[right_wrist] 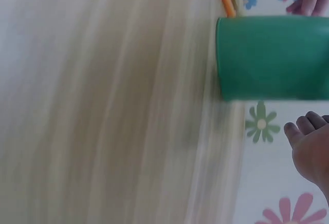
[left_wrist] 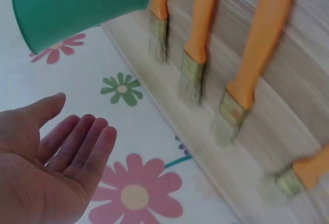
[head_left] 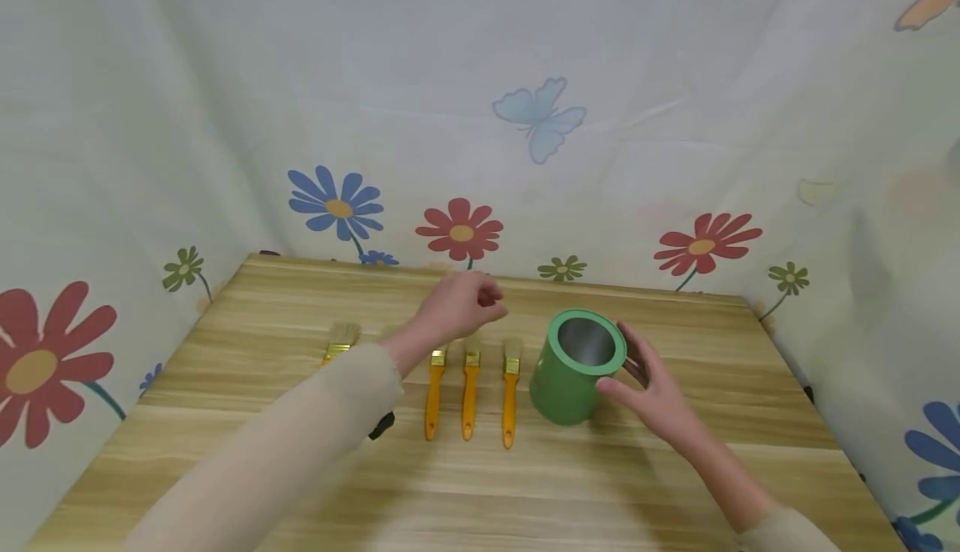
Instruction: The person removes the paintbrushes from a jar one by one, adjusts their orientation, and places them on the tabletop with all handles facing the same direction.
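Note:
A green open-topped can (head_left: pixel 562 389) stands upright on the table, its inside grey. My right hand (head_left: pixel 656 393) is at its right side, fingers and thumb spread; the right wrist view shows a gap between the hand (right_wrist: pixel 313 147) and the can (right_wrist: pixel 272 57). Over the row of brushes my left hand (head_left: pixel 463 306) hovers, fingers loosely bent and holding nothing. Several paintbrushes with orange handles lie below it, one paintbrush (head_left: pixel 510 393) nearest the can. Another paintbrush (head_left: pixel 342 339) at the left is partly hidden by my left sleeve.
The wood-grain table (head_left: pixel 675 485) ends at the back against a white flowered cloth (head_left: pixel 615 160), which also hangs at both sides. Below my left forearm a small black object (head_left: pixel 382 425) shows, too little of it to identify.

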{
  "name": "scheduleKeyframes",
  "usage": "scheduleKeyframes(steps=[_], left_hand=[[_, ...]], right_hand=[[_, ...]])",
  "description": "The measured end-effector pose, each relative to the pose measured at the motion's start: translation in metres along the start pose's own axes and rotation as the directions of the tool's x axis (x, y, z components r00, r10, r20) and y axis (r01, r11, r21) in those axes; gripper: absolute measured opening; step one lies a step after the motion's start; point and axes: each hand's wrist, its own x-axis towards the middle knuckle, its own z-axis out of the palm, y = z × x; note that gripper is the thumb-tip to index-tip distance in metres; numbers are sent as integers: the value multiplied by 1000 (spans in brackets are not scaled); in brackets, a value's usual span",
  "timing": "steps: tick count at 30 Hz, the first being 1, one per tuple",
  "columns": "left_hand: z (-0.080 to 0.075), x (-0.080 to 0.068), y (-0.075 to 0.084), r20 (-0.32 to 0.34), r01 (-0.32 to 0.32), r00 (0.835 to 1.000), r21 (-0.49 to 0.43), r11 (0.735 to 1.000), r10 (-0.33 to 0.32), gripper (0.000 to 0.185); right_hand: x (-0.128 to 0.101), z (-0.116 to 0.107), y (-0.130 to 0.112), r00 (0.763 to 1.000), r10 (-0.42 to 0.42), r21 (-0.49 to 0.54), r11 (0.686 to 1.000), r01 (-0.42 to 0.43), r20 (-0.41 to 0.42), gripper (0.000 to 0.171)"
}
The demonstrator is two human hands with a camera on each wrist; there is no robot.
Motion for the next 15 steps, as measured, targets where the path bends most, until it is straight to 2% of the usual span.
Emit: scheduleKeyframes(steps=[4,9,13,15], left_hand=[[-14,-13,-6,37,-42,999,95,995,39,33],[-34,-39,-24,64,-52,997,183,982,41,39],[-49,-62,-40,51,-62,997,274,960,50,42],[-55,-72,-48,36,-57,998,323,945,48,44]], right_hand=[[-12,-19,7,999,-41,-40,998,40,-13,79],[-22,-42,5,998,-57,-189,980,53,-17,71],[-27,-58,1,997,-74,-350,935,63,-19,71],[-28,-65,0,996,-88,-439,896,71,-19,72]])
